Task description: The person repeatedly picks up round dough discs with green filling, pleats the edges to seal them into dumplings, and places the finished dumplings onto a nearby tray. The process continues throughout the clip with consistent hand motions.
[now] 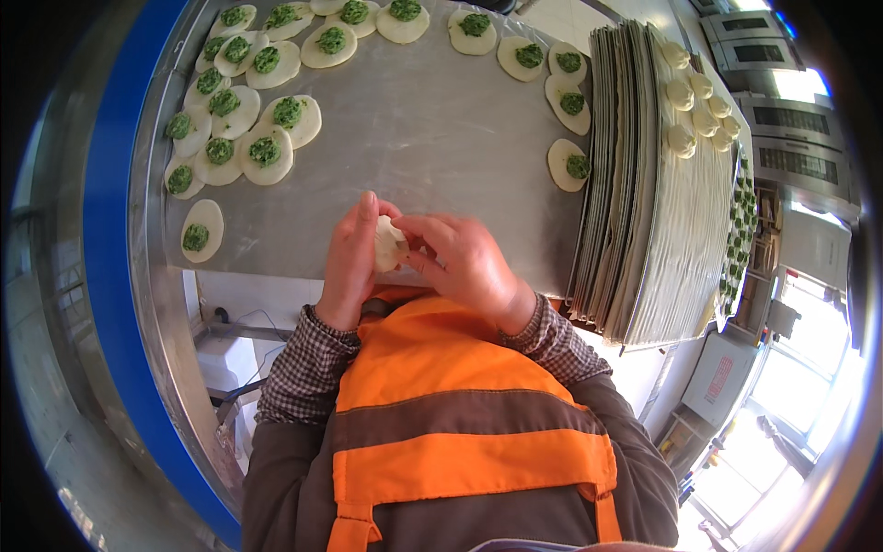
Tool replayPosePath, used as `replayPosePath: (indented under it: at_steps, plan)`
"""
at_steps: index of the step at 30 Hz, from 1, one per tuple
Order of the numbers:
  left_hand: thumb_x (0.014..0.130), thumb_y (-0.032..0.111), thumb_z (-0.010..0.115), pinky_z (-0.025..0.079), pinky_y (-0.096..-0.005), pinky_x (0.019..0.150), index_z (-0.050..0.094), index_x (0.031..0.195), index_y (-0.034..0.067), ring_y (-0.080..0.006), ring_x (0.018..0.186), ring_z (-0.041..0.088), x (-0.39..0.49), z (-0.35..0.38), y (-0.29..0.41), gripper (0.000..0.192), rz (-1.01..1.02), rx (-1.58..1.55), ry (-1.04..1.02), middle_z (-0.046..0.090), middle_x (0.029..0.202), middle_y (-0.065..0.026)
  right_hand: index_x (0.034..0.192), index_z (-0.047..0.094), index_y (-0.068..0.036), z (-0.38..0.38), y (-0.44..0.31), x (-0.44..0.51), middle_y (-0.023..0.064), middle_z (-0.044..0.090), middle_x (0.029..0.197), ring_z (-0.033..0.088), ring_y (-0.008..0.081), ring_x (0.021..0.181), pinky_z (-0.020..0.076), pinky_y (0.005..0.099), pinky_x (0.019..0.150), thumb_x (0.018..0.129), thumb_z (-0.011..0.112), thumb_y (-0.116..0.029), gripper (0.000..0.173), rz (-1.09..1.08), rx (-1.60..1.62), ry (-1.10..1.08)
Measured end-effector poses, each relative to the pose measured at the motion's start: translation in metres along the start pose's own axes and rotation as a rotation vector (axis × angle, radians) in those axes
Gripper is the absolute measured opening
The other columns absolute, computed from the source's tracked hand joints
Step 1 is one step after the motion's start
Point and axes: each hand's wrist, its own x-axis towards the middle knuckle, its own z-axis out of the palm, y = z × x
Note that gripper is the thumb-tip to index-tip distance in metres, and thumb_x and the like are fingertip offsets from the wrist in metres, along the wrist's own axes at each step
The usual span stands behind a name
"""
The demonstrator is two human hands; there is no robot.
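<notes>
My left hand (353, 255) cradles a pale dough bun (388, 243) near the front edge of a metal worktable (428, 152). The fingertips of my right hand (459, 252) pinch the folded rim of the same bun, which has a little green showing at its side. Flat dough rounds (274, 163), each topped with chopped green filling (265, 151), lie at the left and along the back of the table, some overlapping. More filled rounds (562, 169) lie along the right side.
At the right stands a tall stack of trays (621, 172); several closed buns (681, 94) sit on a tray (690, 228) there. Beyond it, another tray carries many small green portions (741, 214). A blue band (114, 207) runs past the table's left metal edge (162, 297).
</notes>
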Motion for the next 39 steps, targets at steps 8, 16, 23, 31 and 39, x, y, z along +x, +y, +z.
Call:
replayPosePath:
  at_steps: [8,16,23,31,39]
  plan:
    - [0.098,0.062,0.037,0.047,-0.0275,0.043,0.057,0.090,0.005,-0.0142,0.054,0.058,0.013,-0.018,-0.005,0.061,-0.360,-0.304,-0.075,0.058,0.070,-0.0041,0.099,0.063,-0.003,0.004,-0.001,0.015,0.0120,0.063,0.086,0.064,0.0306,0.075,0.0534,0.0382,0.064,0.073,0.072,-0.004,0.027,-0.350,-0.216,-0.083]
    - [0.101,0.060,0.031,0.052,-0.0242,0.063,0.060,0.103,0.001,-0.0143,0.071,0.063,0.013,-0.040,0.014,0.066,-0.441,-0.504,-0.338,0.063,0.080,-0.0060,0.095,0.063,-0.005,0.003,-0.009,0.057,0.0103,0.061,0.080,0.062,0.0294,0.068,0.0523,0.0384,0.061,0.075,0.072,-0.007,0.022,-0.517,-0.155,-0.336]
    - [0.103,0.055,0.031,0.053,-0.0268,0.075,0.062,0.103,0.001,-0.0152,0.082,0.064,0.028,-0.086,0.006,0.062,0.067,-0.200,0.059,0.063,0.089,-0.0068,0.095,0.066,-0.005,0.052,-0.008,0.111,0.0098,0.062,0.080,0.060,0.0287,0.064,0.0495,0.0365,0.056,0.076,0.072,-0.009,0.021,-0.187,-0.042,-0.265]
    - [0.100,0.063,0.024,0.060,-0.0378,0.069,0.063,0.093,0.001,-0.0213,0.078,0.068,0.032,-0.119,0.018,0.074,0.057,-0.520,0.103,0.065,0.084,-0.0102,0.091,0.069,-0.008,0.088,0.029,0.233,0.0092,0.065,0.089,0.062,0.0295,0.083,0.0509,0.0406,0.073,0.078,0.066,-0.020,0.018,-0.209,-0.356,-0.323]
    - [0.101,0.061,0.025,0.056,-0.0338,0.059,0.061,0.083,0.002,-0.0202,0.069,0.065,0.038,-0.130,0.011,0.071,0.132,-0.655,0.037,0.063,0.079,-0.0111,0.083,0.069,-0.009,0.107,0.033,0.256,0.0099,0.063,0.076,0.063,0.0270,0.076,0.0510,0.0373,0.069,0.079,0.065,-0.021,0.014,-0.224,-0.539,-0.494]
